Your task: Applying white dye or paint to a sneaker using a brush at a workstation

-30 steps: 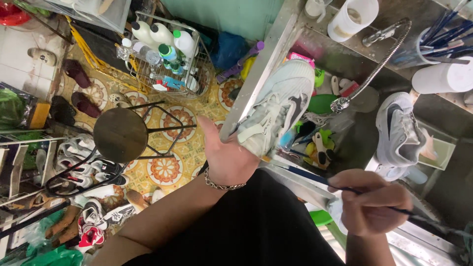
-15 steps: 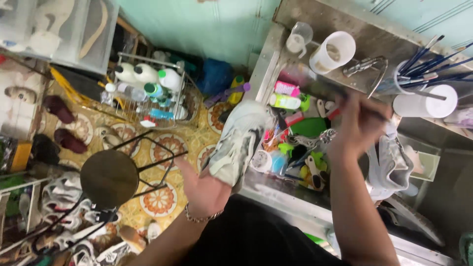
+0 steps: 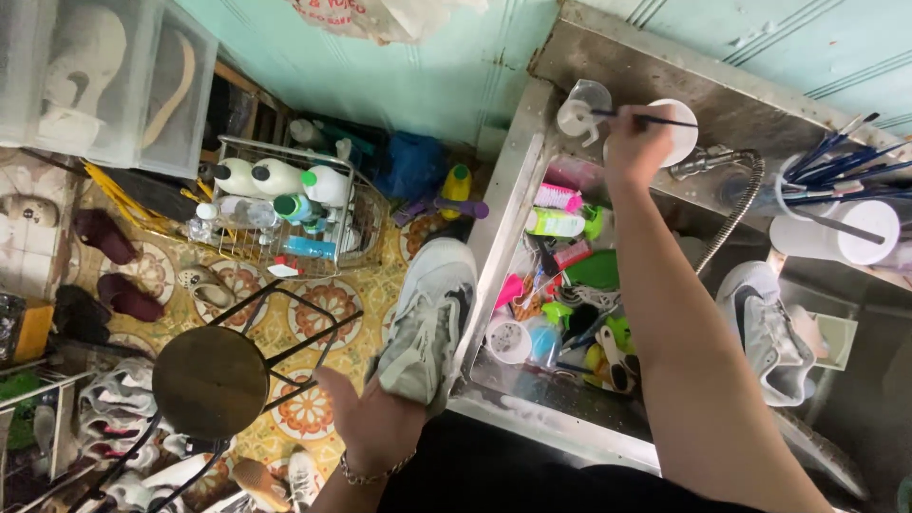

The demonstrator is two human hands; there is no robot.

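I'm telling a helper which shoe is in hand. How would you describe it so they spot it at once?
Find the steel sink. Against its left edge, the left hand holds a pale grey mesh sneaker sole-side in. The other grey sneaker lies unheld in the sink's right basin.

Pale green panelled wall (image 3: 427, 66); patterned floor tiles (image 3: 323, 313); round brown stool (image 3: 209, 382); steel sink (image 3: 503, 204); wire rack (image 3: 275, 228)

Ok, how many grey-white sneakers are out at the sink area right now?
2. One sneaker is held in the left hand over the sink's left edge; the second sneaker lies right of the faucet hose. Clutter may hide more.
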